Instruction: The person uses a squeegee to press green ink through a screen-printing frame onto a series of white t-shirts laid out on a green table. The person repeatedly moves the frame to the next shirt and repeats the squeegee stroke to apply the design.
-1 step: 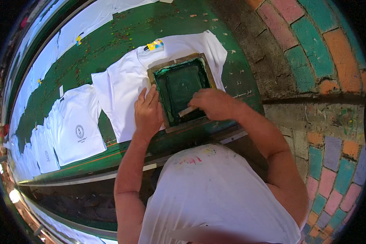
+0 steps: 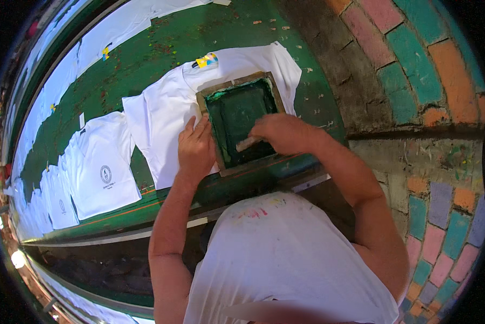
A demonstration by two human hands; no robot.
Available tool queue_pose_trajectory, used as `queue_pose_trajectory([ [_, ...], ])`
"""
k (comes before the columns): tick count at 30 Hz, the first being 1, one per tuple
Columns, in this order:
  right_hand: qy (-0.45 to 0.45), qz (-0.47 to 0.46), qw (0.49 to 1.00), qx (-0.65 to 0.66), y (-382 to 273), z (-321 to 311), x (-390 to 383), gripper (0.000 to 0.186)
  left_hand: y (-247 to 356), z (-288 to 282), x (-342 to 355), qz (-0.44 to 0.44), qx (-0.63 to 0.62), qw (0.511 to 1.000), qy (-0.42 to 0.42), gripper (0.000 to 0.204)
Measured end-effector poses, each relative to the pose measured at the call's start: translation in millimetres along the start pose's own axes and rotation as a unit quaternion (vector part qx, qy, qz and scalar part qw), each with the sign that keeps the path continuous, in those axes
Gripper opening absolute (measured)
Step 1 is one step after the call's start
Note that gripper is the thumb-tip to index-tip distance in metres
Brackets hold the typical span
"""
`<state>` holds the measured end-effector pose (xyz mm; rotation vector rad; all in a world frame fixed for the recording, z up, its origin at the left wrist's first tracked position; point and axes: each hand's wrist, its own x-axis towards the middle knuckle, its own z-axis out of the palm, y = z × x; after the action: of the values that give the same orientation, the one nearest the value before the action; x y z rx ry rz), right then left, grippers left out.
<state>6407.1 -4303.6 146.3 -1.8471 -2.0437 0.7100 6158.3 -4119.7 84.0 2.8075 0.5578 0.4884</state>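
A wooden screen-printing frame [image 2: 219, 165] lies on a white T-shirt [image 2: 159, 110] spread on the green table. Dark green ink coats the mesh [image 2: 237, 119] inside it, and smears cling to its inner edges. My left hand [image 2: 196, 148] grips the frame's left side, fingers pointing away from me along the wood. Over the lower right part of the mesh, my right hand [image 2: 285, 132] is closed round a squeegee [image 2: 246, 143]; its blade is tilted and partly hidden by my fingers. Whatever print lies beneath the screen is hidden.
To the left, a white T-shirt with a round dark print [image 2: 106, 174] lies flat, with several more beyond it. Another row of shirts [image 2: 113, 38] runs along the far side of the green table [image 2: 145, 70]. Coloured paving bricks [image 2: 415, 59] cover the ground at right.
My right hand and the squeegee have shifted slightly away from me across the mesh. The frame and my left hand have stayed almost in place.
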Motion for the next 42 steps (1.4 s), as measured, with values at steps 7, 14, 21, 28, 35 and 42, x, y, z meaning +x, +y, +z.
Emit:
queue_pose_trajectory([
  [7,0.059,0.01,0.998,-0.023,55,-31,69,0.039,-13,3,16,0.012,-0.001,0.998,-0.069,0.049],
  [14,0.102,0.038,0.991,-0.074,61,-23,82,0.044,-13,0,18,0.001,-0.014,0.996,-0.085,0.051],
  [21,0.062,0.046,0.992,-0.099,12,16,30,0.057,-7,-1,21,-0.047,0.002,0.987,-0.151,0.054],
  [28,0.113,-0.003,0.988,-0.101,-38,45,-22,0.038,-8,2,21,-0.048,-0.006,0.988,-0.145,0.055],
  [35,-0.017,-0.005,0.999,-0.029,7,2,5,0.043,-8,3,20,-0.022,0.021,0.992,-0.126,0.055],
  [42,0.178,0.039,0.979,-0.089,46,-8,71,0.052,-11,5,19,0.012,0.034,0.995,-0.097,0.057],
])
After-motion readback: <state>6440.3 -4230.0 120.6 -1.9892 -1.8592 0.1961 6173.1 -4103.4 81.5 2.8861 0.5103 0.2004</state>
